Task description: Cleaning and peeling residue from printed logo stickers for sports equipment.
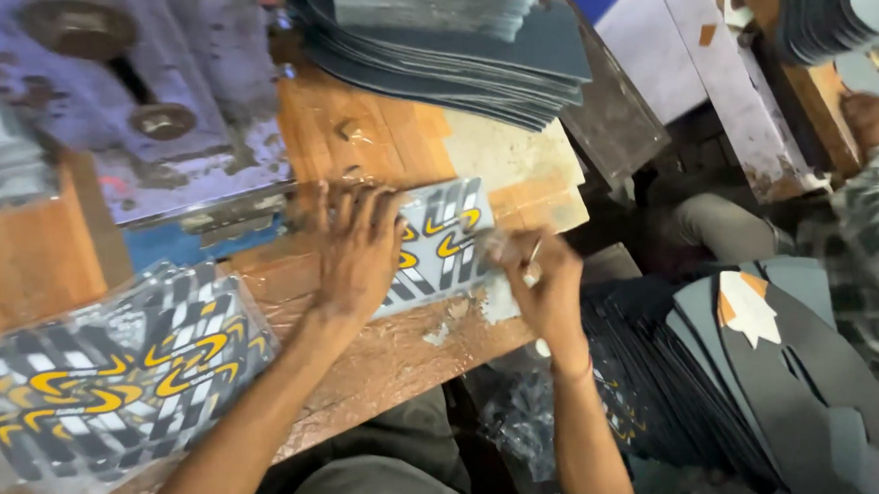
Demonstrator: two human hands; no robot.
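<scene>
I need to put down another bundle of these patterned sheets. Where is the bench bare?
Bare wood shows on the bench along its near edge, between the wrapped bundle and the right hand, and behind the left hand, below the grey sheet stack. The middle is crowded: both hands are on the patterned sheet.

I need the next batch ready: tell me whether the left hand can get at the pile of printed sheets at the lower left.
Probably yes. The left hand presses a printed sheet mid-bench, and the wooden bench between it and the pile of printed sheets looks unobstructed.
</scene>
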